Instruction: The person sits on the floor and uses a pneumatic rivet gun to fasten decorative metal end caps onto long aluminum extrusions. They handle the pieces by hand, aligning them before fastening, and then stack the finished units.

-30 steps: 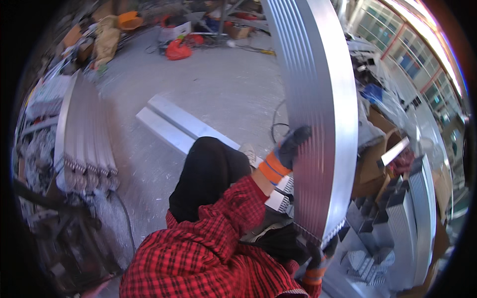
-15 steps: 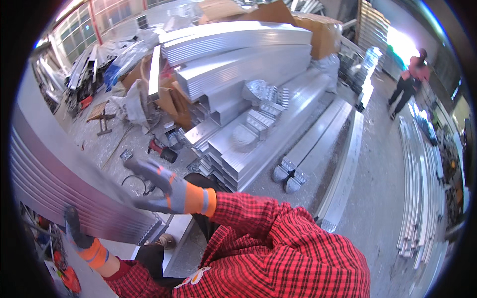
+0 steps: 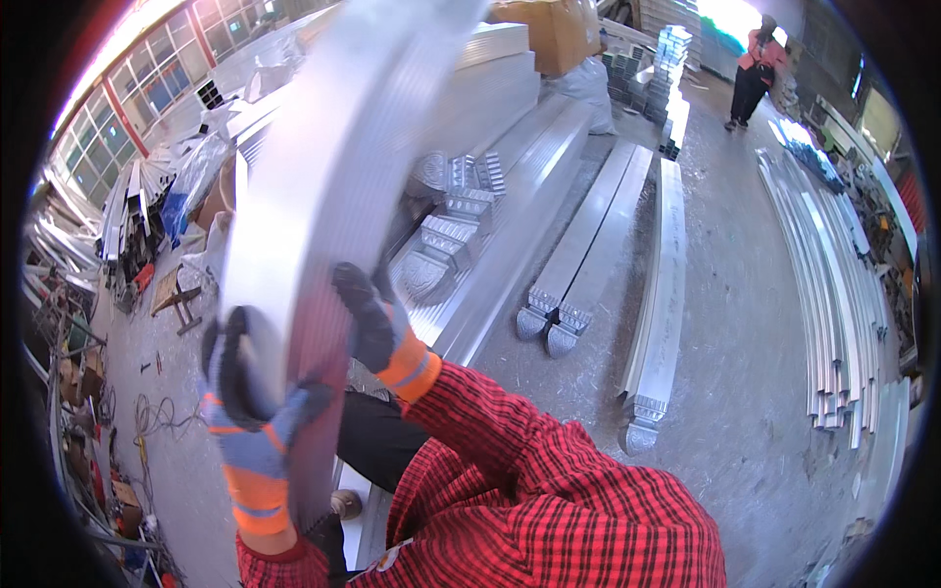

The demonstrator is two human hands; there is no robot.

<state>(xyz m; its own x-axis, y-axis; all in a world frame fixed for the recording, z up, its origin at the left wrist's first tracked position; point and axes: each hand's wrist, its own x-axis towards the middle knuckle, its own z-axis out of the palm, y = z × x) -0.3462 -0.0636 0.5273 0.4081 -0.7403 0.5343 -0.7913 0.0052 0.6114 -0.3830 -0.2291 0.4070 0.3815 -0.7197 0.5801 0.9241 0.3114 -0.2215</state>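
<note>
A long, wide aluminium profile (image 3: 304,196) with one ribbed face stands tilted upward in front of me, blurred by motion, its upper end running out of the picture's top. My left hand (image 3: 250,416), in a grey and orange work glove, is closed round its left edge near the lower end. My right hand (image 3: 377,333), gloved alike, grips the right, ribbed side somewhat higher up. To the right, several silver decorative end pieces (image 3: 446,240) rest on stacked profiles (image 3: 520,235). The held profile hides part of that stack and its own lower end is partly covered by my sleeve and leg.
Two profiles (image 3: 593,235) with ornate ends lie side by side on the floor, with another (image 3: 657,294) to their right. Long thin profiles (image 3: 833,304) lie farther right. A person (image 3: 755,73) stands at the back. A small wooden stool (image 3: 174,294) and cables (image 3: 162,421) are at left.
The profile has swung from the left to upright before me. My right hand, raised open earlier, is now on it; my left hand has moved right with it. The view has shifted.
</note>
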